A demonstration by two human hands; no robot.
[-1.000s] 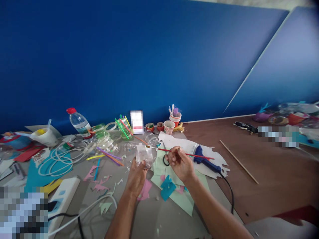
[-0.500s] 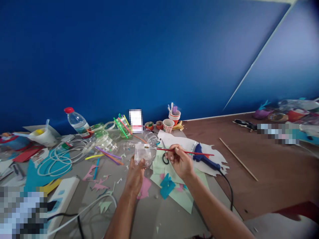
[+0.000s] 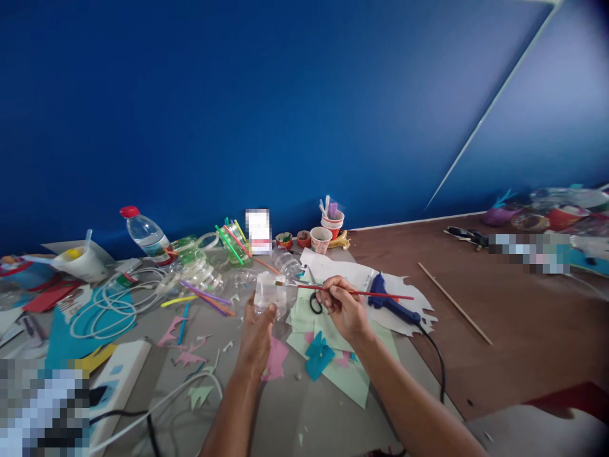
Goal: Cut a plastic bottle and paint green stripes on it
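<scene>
My left hand point(image 3: 259, 327) is wrapped round a clear plastic piece point(image 3: 270, 299), which looks like a cut bottle part with a whitish patch on its upper side. Between the fingertips of my right hand point(image 3: 343, 308) is a paintbrush point(image 3: 380, 294) with a thin red handle, held nearly level. Its flat bristle tip lies over the top of the plastic piece; I cannot tell whether they touch. Beneath my right hand are scissors point(image 3: 316, 303) with black handles and pale green paper point(image 3: 333, 374). A blue glue gun point(image 3: 394, 304) lies on white paper point(image 3: 419, 293) just right of that hand.
At the back stand a paper cup point(image 3: 321, 240), stacked cups point(image 3: 332, 222) and small paint pots point(image 3: 284, 240). Leftward are a red-capped bottle point(image 3: 146, 233), straws point(image 3: 209, 297), a coiled white cable point(image 3: 114, 304) and a power strip point(image 3: 124, 374). A wooden stick point(image 3: 454, 303) lies on the right.
The brush tip has shifted slightly left, further over the plastic piece. My left hand has turned the piece a little and moved slightly left with it.
</scene>
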